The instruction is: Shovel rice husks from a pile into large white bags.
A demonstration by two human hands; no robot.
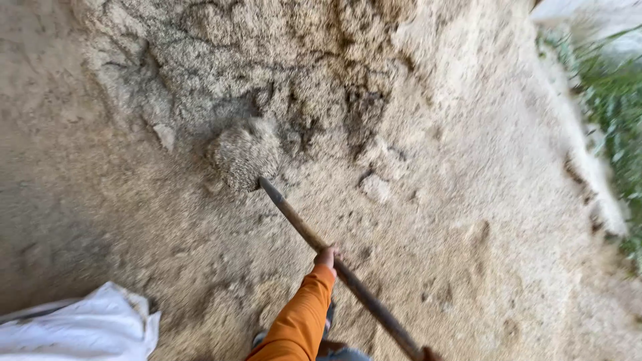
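A long wooden handle [314, 241] runs from the bottom edge up to a tool head [244, 154] heaped with sandy, grainy material. My left hand [326, 256], in an orange sleeve, grips the handle about halfway along. Only a sliver of my right hand [428, 353] shows at the bottom edge, closed around the handle's near end. The tool head rests on a wide pile of pale sandy material [435, 200], next to a darker, damp, cracked patch [334, 87].
A white sack [80, 327] lies at the bottom left. Green plants [618, 127] grow along the right edge beyond the pile's rim. Part of my foot [328, 344] shows below the orange sleeve.
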